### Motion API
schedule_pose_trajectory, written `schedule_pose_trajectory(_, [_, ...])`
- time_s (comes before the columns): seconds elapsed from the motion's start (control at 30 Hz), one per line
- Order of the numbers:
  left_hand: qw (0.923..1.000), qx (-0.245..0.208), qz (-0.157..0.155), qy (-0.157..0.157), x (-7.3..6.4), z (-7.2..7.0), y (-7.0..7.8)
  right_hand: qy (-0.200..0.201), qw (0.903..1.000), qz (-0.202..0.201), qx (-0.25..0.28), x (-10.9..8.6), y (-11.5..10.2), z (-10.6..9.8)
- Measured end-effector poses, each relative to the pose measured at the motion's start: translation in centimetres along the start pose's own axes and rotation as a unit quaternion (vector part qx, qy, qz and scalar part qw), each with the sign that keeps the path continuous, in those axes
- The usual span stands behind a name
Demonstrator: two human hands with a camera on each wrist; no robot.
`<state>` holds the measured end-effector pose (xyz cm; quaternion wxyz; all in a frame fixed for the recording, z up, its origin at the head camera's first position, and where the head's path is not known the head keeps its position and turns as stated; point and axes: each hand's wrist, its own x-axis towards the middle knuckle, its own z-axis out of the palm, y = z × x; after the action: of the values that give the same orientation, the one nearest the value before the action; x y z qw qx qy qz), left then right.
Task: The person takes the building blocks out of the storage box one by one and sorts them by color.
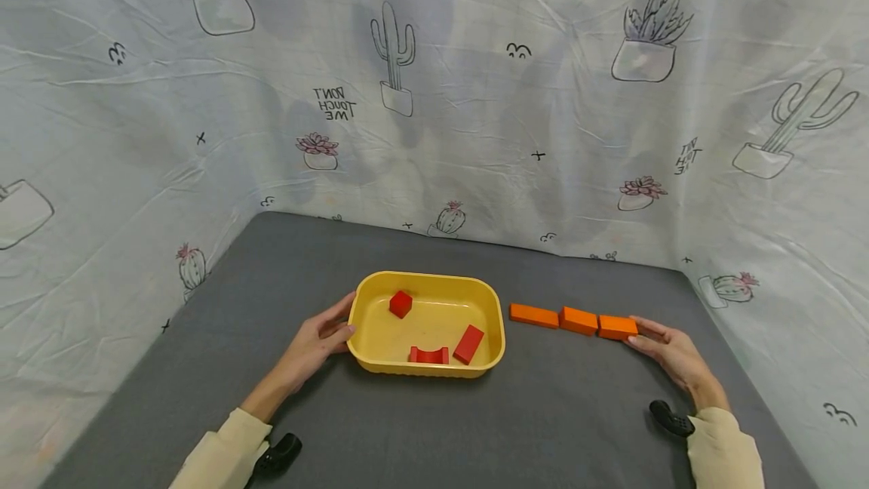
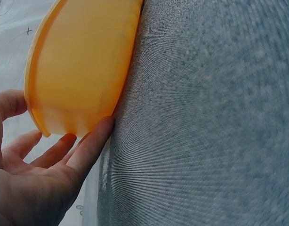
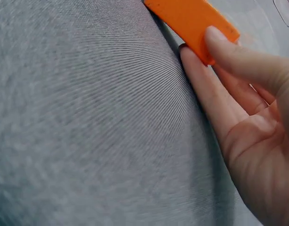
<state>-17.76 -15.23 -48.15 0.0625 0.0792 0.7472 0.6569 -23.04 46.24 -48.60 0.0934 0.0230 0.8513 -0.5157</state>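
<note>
A yellow plastic bin (image 1: 426, 368) stands on the table. My left hand (image 1: 314, 343) touches its left end; in the left wrist view, the thumb and fingers of the left hand (image 2: 45, 174) rest against the bin's outside (image 2: 83, 61). Inside the bin are a red cube (image 1: 400, 304), a red rectangular block (image 1: 468, 344) and a red block with a curved notch (image 1: 429, 355). Three orange blocks form a row right of the bin: left (image 1: 534, 315), middle (image 1: 578, 321) and right (image 1: 617, 327). My right hand (image 1: 672, 357) pinches the rightmost orange block (image 3: 194, 23) between thumb and fingers.
The dark grey table (image 1: 462, 436) lies under everything. A white curtain (image 1: 462, 134) with cactus drawings hangs behind it and along both sides. Black straps or devices are at both wrists, the left one (image 1: 278, 455) and the right one (image 1: 670, 419).
</note>
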Motion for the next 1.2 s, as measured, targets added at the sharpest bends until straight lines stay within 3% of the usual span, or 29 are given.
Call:
schedule_pose_trajectory(0.13, [1.0, -0.004, 0.002, 0.0, -0.1, 0.0, 0.0, 0.024, 0.9954, -0.01, -0.092, -0.1, -0.7, 0.1])
schedule_pose_trajectory(0.43, [0.9998, -0.006, 0.018, -0.007, -0.1, -0.2, -0.2, 0.034, 0.9838, -0.02, -0.175, -0.5, -1.7, 0.2])
schedule_pose_trajectory(0.83, [0.9994, -0.015, 0.027, -0.014, 0.0, -0.3, -0.3, 0.054, 0.9885, -0.024, -0.139, -0.8, -1.3, 0.9])
schedule_pose_trajectory(1.2, [0.9993, -0.022, 0.026, -0.013, 0.0, -0.4, -0.4, 0.042, 0.9928, 0.005, -0.112, -1.4, -1.6, 0.8])
